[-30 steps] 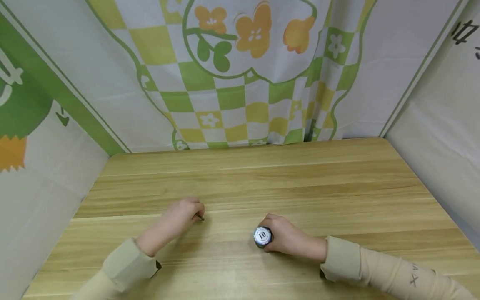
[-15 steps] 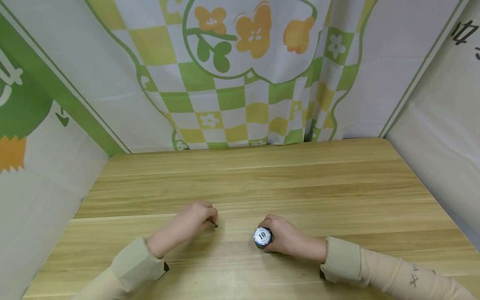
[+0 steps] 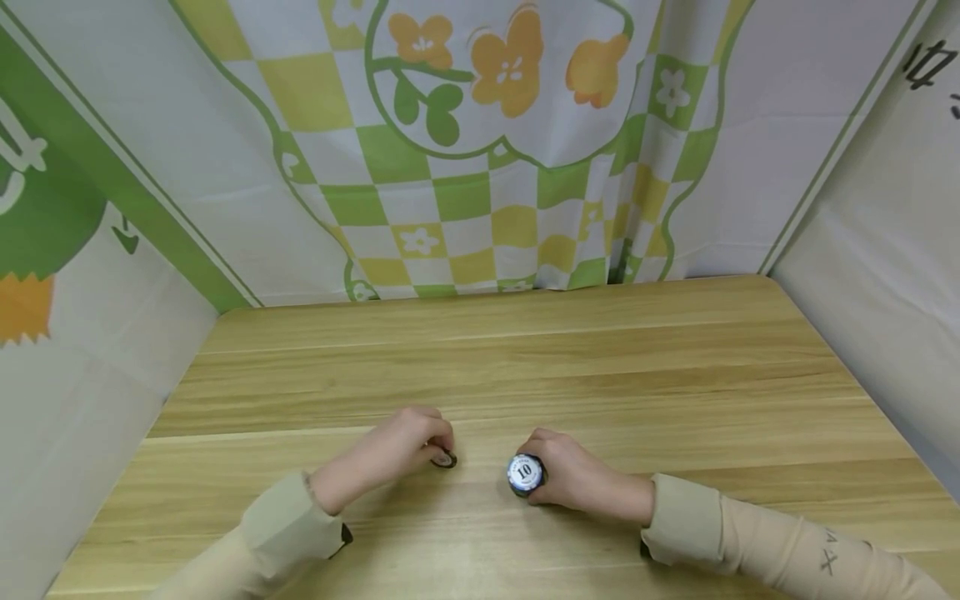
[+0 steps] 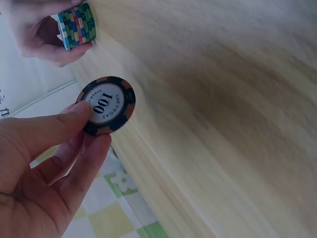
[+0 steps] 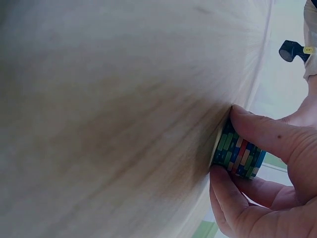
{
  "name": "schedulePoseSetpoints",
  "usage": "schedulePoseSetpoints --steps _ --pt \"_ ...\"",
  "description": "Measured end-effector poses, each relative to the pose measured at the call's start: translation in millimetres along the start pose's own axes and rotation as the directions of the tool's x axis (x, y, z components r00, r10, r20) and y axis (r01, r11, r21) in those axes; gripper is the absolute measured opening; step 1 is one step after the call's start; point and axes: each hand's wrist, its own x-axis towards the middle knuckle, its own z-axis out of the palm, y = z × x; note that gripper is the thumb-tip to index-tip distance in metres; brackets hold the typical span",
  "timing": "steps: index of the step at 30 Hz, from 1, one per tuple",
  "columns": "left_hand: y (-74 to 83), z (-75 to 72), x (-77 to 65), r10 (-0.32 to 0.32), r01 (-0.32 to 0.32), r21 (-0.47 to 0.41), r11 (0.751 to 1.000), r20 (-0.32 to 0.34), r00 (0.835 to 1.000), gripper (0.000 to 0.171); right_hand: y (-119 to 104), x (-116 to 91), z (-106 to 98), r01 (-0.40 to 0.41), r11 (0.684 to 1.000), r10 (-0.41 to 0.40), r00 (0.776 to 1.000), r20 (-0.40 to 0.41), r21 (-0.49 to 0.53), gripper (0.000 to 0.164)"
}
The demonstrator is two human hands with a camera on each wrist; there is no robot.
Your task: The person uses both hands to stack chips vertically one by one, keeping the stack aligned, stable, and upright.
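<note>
Between thumb and fingers, my left hand point(image 3: 401, 446) pinches a single poker chip point(image 4: 107, 105). It is black with orange-brown edge marks and a pale centre reading 100. This chip is held above the wood, left of a stack of poker chips point(image 3: 525, 473). My right hand point(image 3: 573, 472) grips that stack from its right side, thumb and fingers around it. On top lies a white and blue chip marked 10. In the right wrist view the stack point(image 5: 239, 152) shows green, blue, red and tan edges and stands on the table.
The wooden table point(image 3: 480, 350) spreads beneath both hands. Behind it hangs a curtain point(image 3: 472, 200) with green and yellow checks and orange flowers. White printed cloth walls close in the left and right sides. A dark wrist camera point(image 5: 292, 50) sits at the left sleeve.
My left hand has moved right and slightly nearer with the black chip, toward the stack, and the chip's face has turned more into view. My right hand and the stack have stayed put.
</note>
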Motion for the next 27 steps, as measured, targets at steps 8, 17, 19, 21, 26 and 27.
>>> schedulePoseSetpoints --steps 8,17,19,21,26,27 --pt "-2.0 5.6 8.7 0.008 -0.001 -0.159 0.987 0.044 0.999 0.007 2 0 2 0.012 1.000 -0.012 1.000 -0.008 -0.005 0.042" --pt "0.6 13.3 15.5 -0.090 0.127 -0.425 0.896 0.107 0.990 0.006 2 1 2 -0.004 1.000 0.004 1.000 0.002 0.000 0.043" --pt "1.5 16.3 16.6 -0.129 0.177 -0.508 0.843 0.128 0.983 0.008 1 1 1 -0.001 1.000 0.001 1.000 0.001 0.001 0.042" --pt "2.3 19.5 17.4 -0.173 0.235 -0.597 0.767 0.160 0.972 0.009 1 1 1 0.002 1.000 -0.002 1.000 -0.001 0.002 0.043" --pt "4.8 25.1 19.3 -0.254 0.337 -0.730 0.594 0.228 0.940 0.014 1 0 1 0.000 1.000 0.000 1.000 -0.003 0.010 0.043" --pt "5.5 26.1 19.7 -0.265 0.350 -0.742 0.572 0.237 0.935 0.014 1 0 1 -0.001 1.000 0.001 1.000 -0.003 0.012 0.043"
